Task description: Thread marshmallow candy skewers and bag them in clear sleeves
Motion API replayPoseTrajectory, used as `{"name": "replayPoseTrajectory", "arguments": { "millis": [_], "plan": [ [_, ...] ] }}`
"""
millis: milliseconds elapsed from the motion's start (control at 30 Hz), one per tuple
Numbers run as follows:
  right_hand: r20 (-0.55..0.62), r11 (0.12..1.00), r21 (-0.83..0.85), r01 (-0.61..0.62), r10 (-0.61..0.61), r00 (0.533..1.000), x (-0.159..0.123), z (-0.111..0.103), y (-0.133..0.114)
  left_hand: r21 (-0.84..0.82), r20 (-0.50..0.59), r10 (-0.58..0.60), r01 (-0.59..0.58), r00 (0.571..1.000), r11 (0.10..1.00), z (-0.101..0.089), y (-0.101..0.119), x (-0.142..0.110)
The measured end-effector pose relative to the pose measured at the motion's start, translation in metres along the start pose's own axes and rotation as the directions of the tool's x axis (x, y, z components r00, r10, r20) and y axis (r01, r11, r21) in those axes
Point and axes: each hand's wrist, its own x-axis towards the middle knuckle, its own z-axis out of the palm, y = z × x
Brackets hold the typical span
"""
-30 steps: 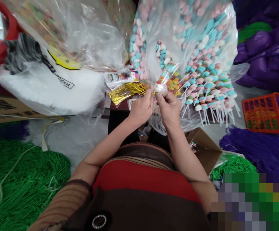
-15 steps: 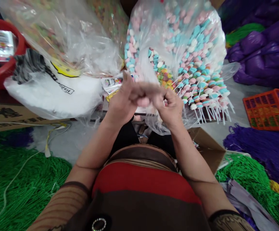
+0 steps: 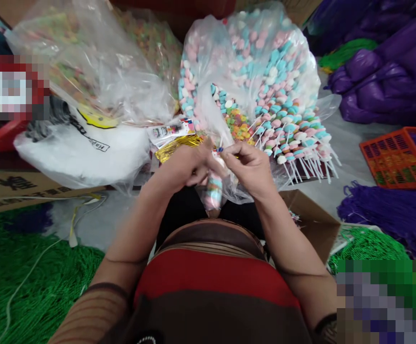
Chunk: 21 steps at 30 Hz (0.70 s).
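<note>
A candy skewer (image 3: 214,192) in a clear wrapper hangs upside down between my hands, its pink, blue and white pieces below and its gathered top above. My left hand (image 3: 192,165) closes around the upper part of the wrapper, its fingers somewhat blurred. At the neck, the thumb and forefinger of my right hand (image 3: 249,165) pinch together; whether a tie is between them I cannot tell. Gold twist ties (image 3: 177,145) lie just beyond my left hand, beside printed wrappers (image 3: 170,131). Unwrapped candy skewers (image 3: 294,131) with white sticks are piled to the right.
Behind stands a large clear bag of pink, blue and white candies (image 3: 261,48). Another bag with orange and green candies (image 3: 68,48) is at left, near a white plastic bag (image 3: 86,162). An open carton (image 3: 313,222) sits low right; an orange crate (image 3: 396,160) stands farther right.
The hands have drawn slightly apart and lower, and the wrapped candy skewer now shows hanging between them. The gold twist ties are more exposed.
</note>
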Motion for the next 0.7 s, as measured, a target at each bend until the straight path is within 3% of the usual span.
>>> {"name": "replayPoseTrajectory", "arguments": {
  "millis": [67, 100, 233, 367, 433, 500, 600, 700],
  "plan": [
    [-0.071, 1.0, -0.013, 0.001, -0.002, 0.997, 0.003, -0.003, -0.003, 0.063, 0.099, -0.06, 0.054, 0.993, 0.997, 0.005, -0.005, -0.002],
    [-0.093, 1.0, -0.026, 0.01, -0.013, 0.996, 0.003, -0.005, -0.005, 0.035, 0.098, -0.082, 0.079, 0.992, 0.996, 0.009, -0.009, -0.001],
    [-0.063, 1.0, -0.014, 0.002, -0.003, 0.998, -0.004, -0.005, -0.005, -0.188, -0.065, -0.11, 0.096, 0.992, 0.977, 0.021, -0.027, 0.015],
    [-0.015, 0.985, 0.139, -0.098, 0.101, 0.995, -0.016, -0.009, 0.011, -0.205, -0.114, 0.027, -0.05, 0.993, 0.977, 0.026, -0.028, 0.015],
    [-0.047, 0.96, 0.245, -0.136, 0.152, 0.987, -0.023, -0.017, 0.017, -0.088, -0.015, 0.157, -0.158, 0.988, 0.984, 0.031, -0.027, 0.009],
    [-0.056, 0.928, 0.324, -0.183, 0.212, 0.976, -0.032, -0.028, 0.017, 0.097, 0.183, 0.264, -0.285, 0.947, 0.954, 0.042, -0.029, 0.004],
    [0.037, 0.855, 0.394, -0.336, 0.35, 0.936, -0.052, -0.049, 0.01, 0.332, 0.451, 0.295, -0.465, 0.842, 0.821, 0.062, -0.039, 0.001],
    [0.006, 0.775, 0.443, -0.451, 0.5, 0.866, -0.077, -0.078, 0.008, 0.367, 0.574, 0.288, -0.555, 0.767, 0.746, 0.07, -0.05, 0.003]
  ]
}}
